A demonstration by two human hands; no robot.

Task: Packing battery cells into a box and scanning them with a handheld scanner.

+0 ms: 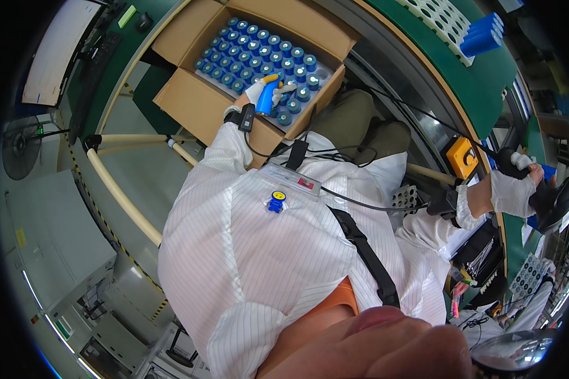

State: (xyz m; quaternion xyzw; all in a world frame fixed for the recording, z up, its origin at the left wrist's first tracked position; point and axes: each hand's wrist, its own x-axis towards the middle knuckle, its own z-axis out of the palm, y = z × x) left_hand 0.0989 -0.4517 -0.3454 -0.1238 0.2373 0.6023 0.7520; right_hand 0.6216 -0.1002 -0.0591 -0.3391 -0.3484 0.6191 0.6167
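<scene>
1. I have the blue cell (267, 101) just left of 12 o'clock, tilted, over the near part of the carton; whether it touches its neighbours, I can't tell.
2. My left hand (255, 93), gloved, curls its fingers around that cell, pinching it from both sides.
3. In the carton (199, 96), from 11 to 12 o'clock, I see rows of upright cells (254, 46) in a pale tray.
4. My right hand (523, 185) is out at 3 o'clock, beside a black device (553, 203); its fingers are partly hidden, so I can't tell whether it grips.
5. Inward from that hand, also near 3, I find an orange box (462, 158).
6. Toward 2 o'clock, blue cylinders (482, 42) lie beside a white rack (437, 20) on the green bench (483, 88).
7. At 10 o'clock stands a monitor (58, 52); at 9, a fan (22, 148).
</scene>
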